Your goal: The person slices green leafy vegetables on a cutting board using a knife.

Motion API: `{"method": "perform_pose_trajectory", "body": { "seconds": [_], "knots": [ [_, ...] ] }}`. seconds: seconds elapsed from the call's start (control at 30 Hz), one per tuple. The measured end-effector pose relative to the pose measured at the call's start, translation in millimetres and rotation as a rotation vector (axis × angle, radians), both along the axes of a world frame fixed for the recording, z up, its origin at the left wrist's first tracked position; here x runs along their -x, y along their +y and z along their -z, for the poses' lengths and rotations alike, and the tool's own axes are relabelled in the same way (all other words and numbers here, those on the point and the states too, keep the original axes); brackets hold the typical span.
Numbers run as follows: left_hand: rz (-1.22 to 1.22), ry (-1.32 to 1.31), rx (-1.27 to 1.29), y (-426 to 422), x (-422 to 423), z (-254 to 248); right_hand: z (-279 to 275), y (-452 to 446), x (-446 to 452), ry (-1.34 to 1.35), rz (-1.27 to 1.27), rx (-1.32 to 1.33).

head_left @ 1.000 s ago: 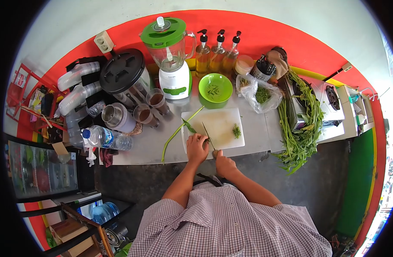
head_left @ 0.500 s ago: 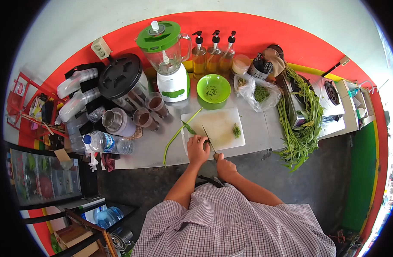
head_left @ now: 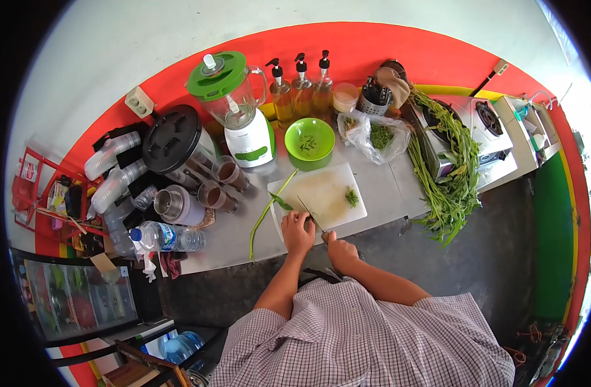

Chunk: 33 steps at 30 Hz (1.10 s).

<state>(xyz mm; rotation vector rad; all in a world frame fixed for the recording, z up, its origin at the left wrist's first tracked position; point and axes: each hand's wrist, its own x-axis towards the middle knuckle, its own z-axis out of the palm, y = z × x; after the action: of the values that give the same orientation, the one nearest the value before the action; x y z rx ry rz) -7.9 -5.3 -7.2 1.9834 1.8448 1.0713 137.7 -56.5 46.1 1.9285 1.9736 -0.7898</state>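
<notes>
One knife (head_left: 313,218) being gripped by right hand (head_left: 342,252), frame centre; left hand (head_left: 297,233) curling over chopping board (head_left: 331,187), hold unclear.

Bright daylight, fisheye-bowed red wall band (head_left: 353,45), black corners, far right overexposed, details there seemingly washed out

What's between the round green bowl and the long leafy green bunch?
A clear plastic bag holding small green pieces, seen in the head view between bowl and bunch.
</notes>
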Motion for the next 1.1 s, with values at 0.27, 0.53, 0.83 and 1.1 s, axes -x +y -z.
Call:
{"method": "perform_pose_trajectory", "body": {
  "seconds": [0.27,0.53,0.83,1.1],
  "knots": [
    [-0.008,0.004,-0.041,-1.4,0.8,3.5,-4.0,-1.2,-3.9,0.034,-0.042,-0.021],
    [-0.010,-0.005,-0.070,-1.8,0.7,8.1,2.6,8.1,-5.4,0.025,-0.103,-0.063],
    [-0.017,0.002,-0.045,-3.6,0.9,8.4,10.4,-0.1,0.0,0.006,-0.066,-0.041],
    [0.002,-0.007,-0.061,-0.8,2.4,5.7,5.9,-13.3,1.3,-0.111,-0.109,-0.104]
  ]
}}
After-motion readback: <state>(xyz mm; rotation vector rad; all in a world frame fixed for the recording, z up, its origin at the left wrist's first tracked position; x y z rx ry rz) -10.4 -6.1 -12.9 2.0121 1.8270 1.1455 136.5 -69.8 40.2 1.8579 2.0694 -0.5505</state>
